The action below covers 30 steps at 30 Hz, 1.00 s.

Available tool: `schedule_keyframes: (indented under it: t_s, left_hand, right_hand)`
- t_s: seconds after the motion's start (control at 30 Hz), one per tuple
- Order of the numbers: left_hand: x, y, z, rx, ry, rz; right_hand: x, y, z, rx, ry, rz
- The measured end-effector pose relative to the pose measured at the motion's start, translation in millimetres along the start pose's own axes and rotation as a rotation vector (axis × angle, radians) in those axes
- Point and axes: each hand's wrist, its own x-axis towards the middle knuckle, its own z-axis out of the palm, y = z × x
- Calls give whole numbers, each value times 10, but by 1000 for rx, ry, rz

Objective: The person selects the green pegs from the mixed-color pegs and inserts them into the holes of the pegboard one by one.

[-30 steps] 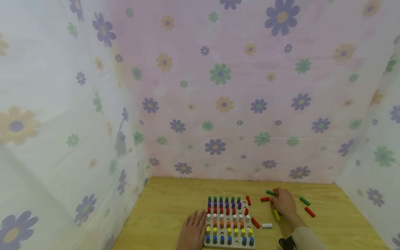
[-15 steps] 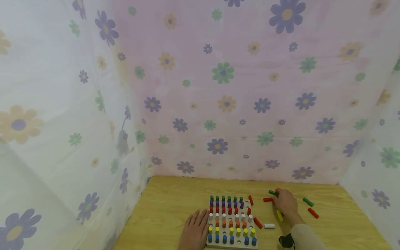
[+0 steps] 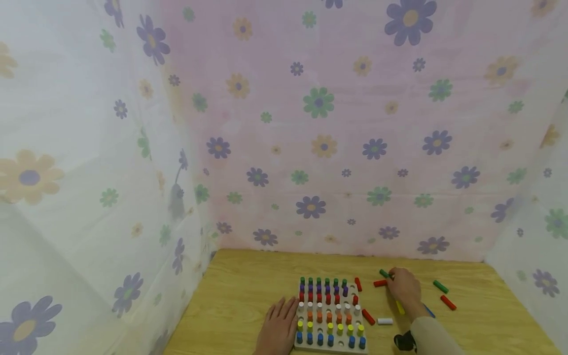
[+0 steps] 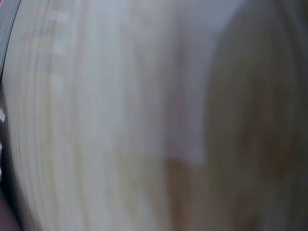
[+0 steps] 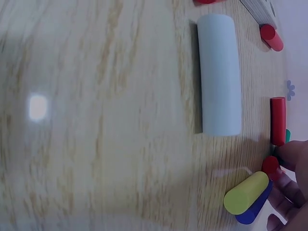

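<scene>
A wooden pegboard [image 3: 330,349] bears rows of coloured pegs: green, purple, red, white, orange, yellow and blue. My left hand [image 3: 277,328] rests flat beside its left edge, fingers straight. Right of the board, my right hand [image 3: 406,291] reaches down among loose pegs. In the right wrist view its thumb and curled fingers [image 5: 288,187] pinch a red peg [image 5: 271,165], partly hidden by them. Close by lie a yellow peg [image 5: 245,193] against a blue peg [image 5: 255,207], another red peg [image 5: 278,120] and a green peg [image 3: 383,272]. The left wrist view is blurred.
A white peg [image 3: 384,321] and a red peg [image 3: 368,317] lie just right of the board. Another red peg [image 3: 358,284] is at its upper right. Farther right are a green peg [image 3: 441,286] and a red peg [image 3: 448,302]. Flowered cloth [image 3: 284,172] walls the table [image 3: 239,286].
The head view has shifted slightly. My right hand stays among the loose pegs, its fingers working there; the green peg by it has turned, and a blue peg now shows beside the wrist.
</scene>
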Motion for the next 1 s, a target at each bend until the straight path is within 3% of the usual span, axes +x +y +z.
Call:
schedule_keyframes:
  t_s: [0.7,0.83,1.0]
  left_hand:
    - [-10,66,41,39,10,-4]
    - [-13,55,46,40,12,-8]
    - [-1,37,12,46,-4,-35]
  right_hand:
    - [-65,79,-30,-24,54,-45]
    - [-102,65,-40,43,75,-36]
    - [-174,20,-75,215,86,1]
